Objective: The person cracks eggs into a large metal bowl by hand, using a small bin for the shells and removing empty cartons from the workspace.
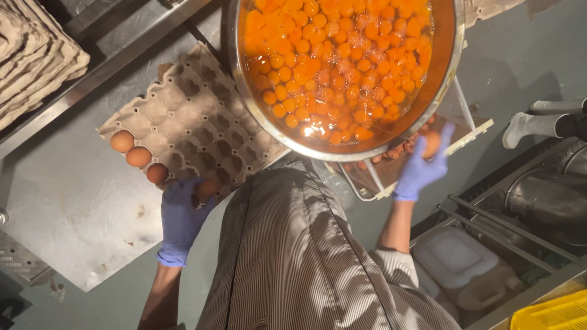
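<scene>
Grey pulp cardboard is making up the egg tray (195, 122) that is lying on the steel tabletop (67, 201), with a stack of empty trays (33, 55) sitting at the far left edge. Nearly all of the tray's cups are standing empty; three brown eggs (138, 157) are sitting in a row along its near-left edge. The left hand (181, 215), in a blue glove, is reaching onto the tray's near corner and curling its fingers around a fourth brown egg (208, 187). In the middle, a big steel bowl (455, 55) is holding a pool of cracked eggs, dozens of orange yolks (336, 61) floating close together in clear white. Just under the bowl's right rim, the right hand (422, 168), gloved the same, is pinching another egg (431, 144) over a shallow tray (391, 165) that is holding broken shells. Lower right, a white lidded tub (458, 260) and a yellow crate (553, 315) are resting beside dark metal pots (547, 198).
</scene>
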